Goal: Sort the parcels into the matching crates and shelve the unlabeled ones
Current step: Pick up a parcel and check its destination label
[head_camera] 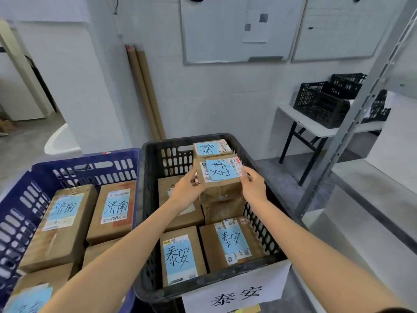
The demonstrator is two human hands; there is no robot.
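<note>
Parcel [220, 177] with a blue handwritten label is held between both hands over the far right part of the black crate [146, 199], above another box; whether it rests on that box cannot be told. The left hand [186, 188] grips its left side, and the right hand [252, 184] pinches its right edge. Labelled boxes [180, 256] lie in the crate, which carries a paper sign [237, 292]. Just beside it on the left stands a blue crate [22, 199] of boxes.

Both forearms [126, 251] bare. Left hand [185, 188] and right hand [252, 185] bare too. Sliver of dark sleeve [401, 311] at right arm, bottom corner.
</note>
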